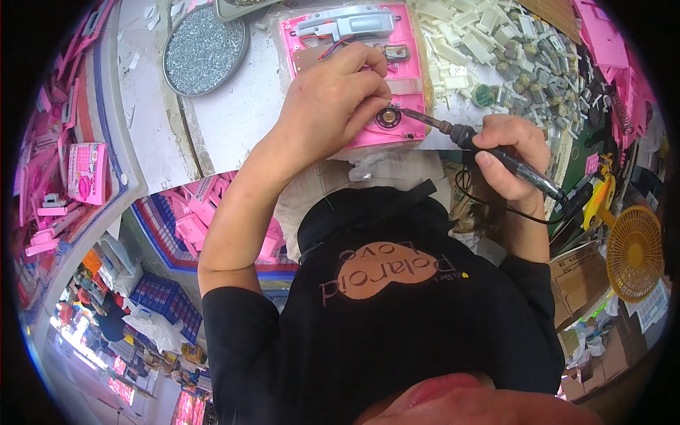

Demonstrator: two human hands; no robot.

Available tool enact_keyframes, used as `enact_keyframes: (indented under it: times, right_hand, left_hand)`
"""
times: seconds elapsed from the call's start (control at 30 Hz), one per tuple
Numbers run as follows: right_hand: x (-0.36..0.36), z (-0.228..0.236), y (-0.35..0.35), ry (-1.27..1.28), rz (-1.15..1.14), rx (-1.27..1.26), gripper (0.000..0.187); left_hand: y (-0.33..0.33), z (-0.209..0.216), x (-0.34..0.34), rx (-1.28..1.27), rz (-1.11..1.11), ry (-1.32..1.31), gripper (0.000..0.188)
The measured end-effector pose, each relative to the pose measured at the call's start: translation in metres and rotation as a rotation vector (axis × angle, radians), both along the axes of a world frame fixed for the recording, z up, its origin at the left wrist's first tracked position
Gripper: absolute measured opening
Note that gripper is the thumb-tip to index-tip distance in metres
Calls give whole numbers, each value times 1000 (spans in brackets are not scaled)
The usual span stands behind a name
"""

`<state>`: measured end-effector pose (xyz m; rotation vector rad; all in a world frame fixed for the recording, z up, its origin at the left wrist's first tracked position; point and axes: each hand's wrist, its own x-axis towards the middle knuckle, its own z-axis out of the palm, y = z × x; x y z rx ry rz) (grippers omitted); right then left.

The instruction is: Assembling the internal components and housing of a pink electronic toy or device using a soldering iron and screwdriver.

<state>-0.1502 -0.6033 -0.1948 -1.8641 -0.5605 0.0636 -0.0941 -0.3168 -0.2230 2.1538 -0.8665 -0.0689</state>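
Note:
My right hand [516,150] is wrapped round a black-handled soldering iron [464,136]. The iron's metal tip points left, at the upper edge of a small round black speaker [389,118]. That speaker sits near the lower end of a pink plastic housing [409,67], which lies open with its inside up. Over the housing's left side rests my left hand [327,103], thumb and fingers closed together beside the speaker; what they pinch is too small to make out. Red and blue wires [334,48] and a grey-blue plastic part [347,23] show in the housing above my left hand.
A round tray of small metal screws [206,49] stands on the white table [234,120] at left. White plastic parts [460,42] and small motors [545,78] are heaped at right. The iron's cord [489,202] hangs beside a yellow fan [635,253]. Pink parts [195,219] fill a bin below.

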Motion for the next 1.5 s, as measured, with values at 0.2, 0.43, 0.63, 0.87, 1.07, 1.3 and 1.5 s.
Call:
enact_keyframes:
  times: [0.2,0.43,0.63,0.87,1.07,1.3,1.5]
  right_hand:
    - [3,-1,3,-24,21,-5,18]
    - [9,-4,6,-86,39,2,17]
    - [5,1,10,-88,40,-57,18]
    - [5,9,3,-181,63,-87,19]
    - [-1,16,-6,-212,-5,-54,21]
    - [-8,15,-14,-143,0,-100,20]
    - [-4,12,-9,-167,18,-94,21]
  left_hand:
    - [-1,-4,-1,-5,0,-43,11]
    - [-2,-4,-3,-1,5,-45,11]
    - [-2,-6,-4,-7,4,-55,12]
    - [-2,-7,-3,-12,3,-78,12]
    - [-2,-5,-3,-14,-11,-75,10]
    - [1,-2,-3,6,-18,-74,12]
    - [1,0,-5,9,-30,-103,15]
